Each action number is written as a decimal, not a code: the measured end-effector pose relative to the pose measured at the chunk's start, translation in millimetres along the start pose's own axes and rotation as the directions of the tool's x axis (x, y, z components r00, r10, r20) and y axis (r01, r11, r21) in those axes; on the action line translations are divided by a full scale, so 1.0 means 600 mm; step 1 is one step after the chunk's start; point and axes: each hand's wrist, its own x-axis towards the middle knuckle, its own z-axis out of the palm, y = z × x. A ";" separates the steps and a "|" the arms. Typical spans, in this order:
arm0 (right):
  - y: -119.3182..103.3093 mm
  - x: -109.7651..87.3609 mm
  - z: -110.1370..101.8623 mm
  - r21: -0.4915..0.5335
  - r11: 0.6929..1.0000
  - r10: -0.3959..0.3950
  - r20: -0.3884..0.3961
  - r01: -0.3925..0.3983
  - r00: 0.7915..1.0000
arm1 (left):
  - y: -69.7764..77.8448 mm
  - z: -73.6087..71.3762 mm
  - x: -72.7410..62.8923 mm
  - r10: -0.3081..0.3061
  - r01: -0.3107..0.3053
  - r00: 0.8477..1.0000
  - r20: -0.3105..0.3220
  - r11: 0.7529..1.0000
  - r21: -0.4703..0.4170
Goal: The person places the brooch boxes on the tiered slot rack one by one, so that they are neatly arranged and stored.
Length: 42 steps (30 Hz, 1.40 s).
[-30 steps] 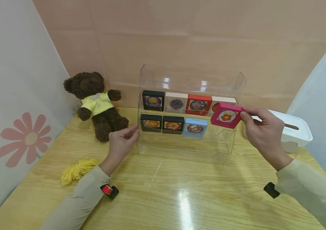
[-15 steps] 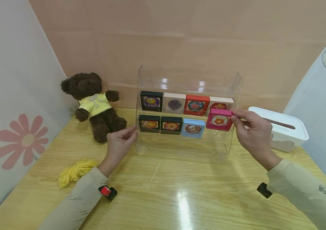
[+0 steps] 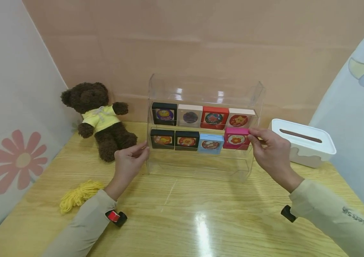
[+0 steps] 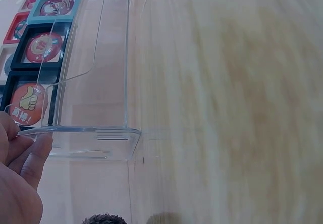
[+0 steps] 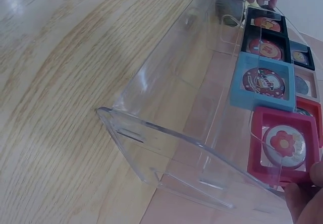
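Observation:
A clear acrylic display rack (image 4: pixel 96 130) stands on the table, holding two rows of small square frames with round badges. At its left side, my left hand (image 3: pixel 130 163) pinches the edge of the side panel. My right hand (image 3: pixel 272 151) holds the right edge of a pink frame (image 3: pixel 236 138) with a flower badge between thumb and fingers. This frame sits at the right end of the lower row, beside the light blue frame (image 3: pixel 211 144). Left of the blue one are two black frames (image 3: pixel 186 140). Black, white, red and cream frames (image 3: pixel 241 119) fill the upper row.
A brown teddy bear (image 3: pixel 100 119) in a yellow top leans back left of the rack. A bundle of yellow yarn (image 3: pixel 80 195) lies near my left sleeve. At the right stands a white tissue box (image 3: pixel 304 137). The wooden table (image 3: pixel 175 225) stretches out in front.
My right hand has brought the pink frame left and down, from tilted in front of the rack to upright in the lower row. My left hand keeps its hold on the rack's side.

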 end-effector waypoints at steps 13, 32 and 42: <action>-0.005 -0.006 -0.002 -0.078 0.995 -0.053 0.158 0.066 0.986 | -0.007 -0.005 -0.003 -0.008 0.008 1.000 0.014 1.000 0.003; -0.020 0.011 -0.012 -0.188 0.977 -0.020 0.396 0.102 0.918 | 0.057 -0.010 0.003 -0.012 0.010 1.000 0.024 0.999 0.049; -0.030 0.016 -0.014 -0.232 0.969 0.038 0.465 0.081 0.884 | 0.058 -0.007 0.004 0.003 -0.003 1.000 0.021 0.999 0.042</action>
